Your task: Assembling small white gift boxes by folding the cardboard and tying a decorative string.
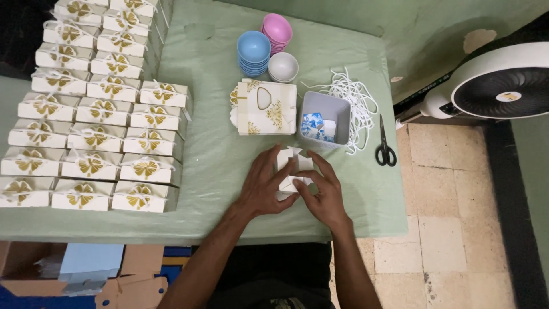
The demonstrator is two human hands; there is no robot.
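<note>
A small white paper box [293, 166] rests on the green table [211, 143], partly folded, with its flaps up. My left hand [264, 184] grips its left side and my right hand [323, 189] presses its right and near side. Just beyond it lies a stack of flat white and gold box blanks [264, 107]. Beside that stack stands a grey square container [326, 117] with blue and white wrapped items inside.
Rows of finished white boxes with gold bows [94, 120] fill the table's left. Stacked blue bowls [253, 52], pink bowls [277, 31] and a white bowl [283, 67] sit at the back. White cords [354, 97] and black scissors [385, 147] lie right. A fan [497, 83] stands beyond the edge.
</note>
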